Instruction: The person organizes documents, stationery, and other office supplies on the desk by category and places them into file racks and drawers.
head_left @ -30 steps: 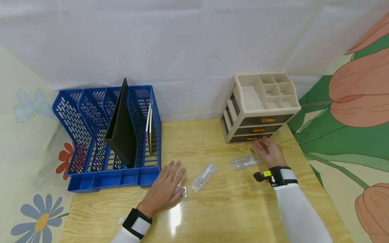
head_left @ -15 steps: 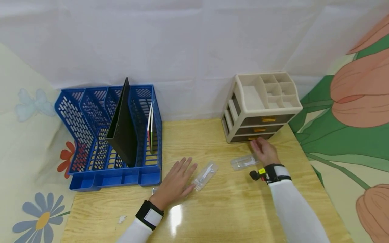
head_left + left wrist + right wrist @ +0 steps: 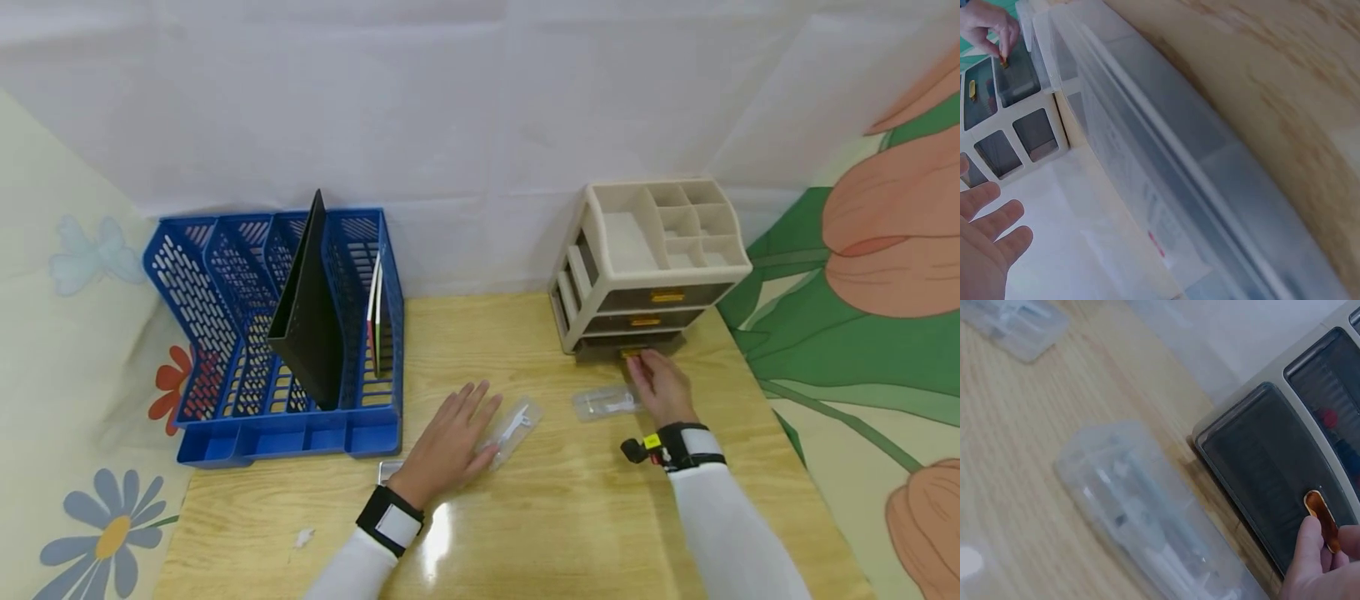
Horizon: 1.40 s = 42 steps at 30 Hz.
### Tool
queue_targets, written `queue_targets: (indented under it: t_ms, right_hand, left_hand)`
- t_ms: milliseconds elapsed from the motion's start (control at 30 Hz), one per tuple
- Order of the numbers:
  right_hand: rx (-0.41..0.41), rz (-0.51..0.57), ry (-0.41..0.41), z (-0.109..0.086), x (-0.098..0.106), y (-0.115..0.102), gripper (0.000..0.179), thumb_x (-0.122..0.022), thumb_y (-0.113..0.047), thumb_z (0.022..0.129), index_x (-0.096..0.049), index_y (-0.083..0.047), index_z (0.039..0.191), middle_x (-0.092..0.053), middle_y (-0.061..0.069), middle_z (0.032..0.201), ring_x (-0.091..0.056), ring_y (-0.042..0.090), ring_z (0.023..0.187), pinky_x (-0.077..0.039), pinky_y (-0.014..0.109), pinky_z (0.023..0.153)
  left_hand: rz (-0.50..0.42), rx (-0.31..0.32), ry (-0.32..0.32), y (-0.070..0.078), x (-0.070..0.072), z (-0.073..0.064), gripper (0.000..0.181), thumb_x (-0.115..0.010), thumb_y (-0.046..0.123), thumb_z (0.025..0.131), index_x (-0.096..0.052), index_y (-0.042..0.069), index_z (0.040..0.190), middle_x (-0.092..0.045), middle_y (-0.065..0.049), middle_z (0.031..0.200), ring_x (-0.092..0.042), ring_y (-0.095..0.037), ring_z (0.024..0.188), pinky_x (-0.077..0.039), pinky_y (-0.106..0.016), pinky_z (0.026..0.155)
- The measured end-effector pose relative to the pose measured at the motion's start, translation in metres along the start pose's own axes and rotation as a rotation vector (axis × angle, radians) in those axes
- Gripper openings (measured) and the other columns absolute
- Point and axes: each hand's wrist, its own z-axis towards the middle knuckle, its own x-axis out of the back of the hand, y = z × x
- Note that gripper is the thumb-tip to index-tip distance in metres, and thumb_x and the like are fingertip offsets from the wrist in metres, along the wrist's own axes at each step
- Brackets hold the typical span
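Observation:
My right hand pinches the gold handle of the bottom drawer, which sticks out a little from a cream desktop organizer. Just in front of that drawer lies a clear plastic case with a white item inside. My left hand hovers or lies low over the table, fingers straight and spread, holding nothing. Beside its fingers is a second clear case, partly covered by the hand. A small clear-edged object peeks out from behind the left wrist.
On the left stands a blue file rack holding a black folder and thin booklets. A white cloth hangs behind the wooden table. Dark-fronted upper drawers of the organizer are closed.
My right hand has come onto the bottom drawer's handle and pulled the drawer slightly out. My left hand has moved right, off the small clear-edged object toward the nearer clear case.

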Motion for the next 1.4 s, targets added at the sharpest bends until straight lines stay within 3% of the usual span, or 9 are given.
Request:
queue_targets:
  t_ms: [33, 67, 367, 900, 1100, 1267, 1400]
  right_hand:
    - [-0.070, 0.220, 0.084, -0.001, 0.000, -0.001, 0.019, -0.050, 0.002, 0.098, -0.061, 0.002, 0.113, -0.062, 0.013, 0.104, -0.060, 0.018, 0.101, -0.045, 0.018, 0.100]
    - [-0.126, 0.368, 0.190, -0.003, 0.000, -0.003, 0.019, -0.047, 0.002, 0.099, -0.061, -0.002, 0.112, -0.061, 0.010, 0.104, -0.060, 0.018, 0.101, -0.046, 0.022, 0.100]
    - [-0.113, 0.345, 0.223, -0.020, 0.004, -0.004, 0.018, -0.047, 0.007, 0.097, -0.064, 0.001, 0.098, -0.065, 0.010, 0.092, -0.066, 0.020, 0.088, -0.054, 0.023, 0.089]
    - [-0.084, 0.184, 0.213, -0.055, 0.016, 0.003, 0.015, -0.049, 0.003, 0.098, -0.061, -0.002, 0.103, -0.057, 0.009, 0.105, -0.064, 0.016, 0.094, -0.053, 0.021, 0.091]
    - [-0.081, 0.143, 0.233, -0.063, 0.019, 0.005, 0.011, -0.052, 0.002, 0.097, -0.059, -0.001, 0.105, -0.059, 0.007, 0.102, -0.065, 0.015, 0.092, -0.053, 0.020, 0.091]
    - [-0.070, 0.155, 0.261, -0.064, 0.019, 0.008, 0.014, -0.050, 0.004, 0.097, -0.063, -0.001, 0.094, -0.062, 0.006, 0.091, -0.066, 0.015, 0.085, -0.056, 0.020, 0.086]
    - [-0.052, 0.125, 0.313, -0.067, 0.016, 0.007, 0.016, -0.050, 0.003, 0.097, -0.062, -0.002, 0.089, -0.062, 0.004, 0.086, -0.064, 0.013, 0.081, -0.058, 0.021, 0.081]
  left_hand:
    - [-0.002, 0.004, -0.002, 0.000, 0.000, 0.001, 0.067, -0.053, 0.043, 0.094, -0.037, 0.008, 0.149, -0.036, -0.021, 0.154, -0.037, -0.040, 0.137, -0.038, -0.055, 0.109]
    - [-0.002, 0.006, -0.001, 0.001, 0.000, 0.001, 0.067, -0.052, 0.043, 0.094, -0.037, 0.008, 0.149, -0.036, -0.021, 0.154, -0.037, -0.040, 0.137, -0.038, -0.055, 0.109]
    - [-0.002, 0.007, 0.016, 0.001, -0.001, 0.002, 0.066, -0.053, 0.042, 0.094, -0.039, 0.006, 0.148, -0.038, -0.023, 0.152, -0.038, -0.040, 0.136, -0.039, -0.054, 0.108]
    - [0.008, 0.024, 0.004, -0.001, -0.001, 0.007, 0.065, -0.049, 0.042, 0.096, -0.037, 0.007, 0.149, -0.037, -0.022, 0.153, -0.038, -0.039, 0.136, -0.038, -0.053, 0.109]
    - [0.000, 0.032, -0.004, -0.003, -0.002, 0.006, 0.064, -0.048, 0.042, 0.096, -0.037, 0.007, 0.148, -0.037, -0.022, 0.153, -0.039, -0.039, 0.135, -0.038, -0.053, 0.109]
    - [-0.006, 0.041, -0.012, -0.004, -0.002, 0.002, 0.065, -0.053, 0.043, 0.094, -0.040, 0.006, 0.146, -0.046, -0.021, 0.146, -0.045, -0.036, 0.131, -0.041, -0.052, 0.107]
    - [-0.046, 0.069, -0.072, -0.005, 0.002, -0.010, 0.070, -0.062, 0.045, 0.087, -0.045, 0.006, 0.142, -0.055, -0.020, 0.136, -0.050, -0.034, 0.125, -0.042, -0.049, 0.106]
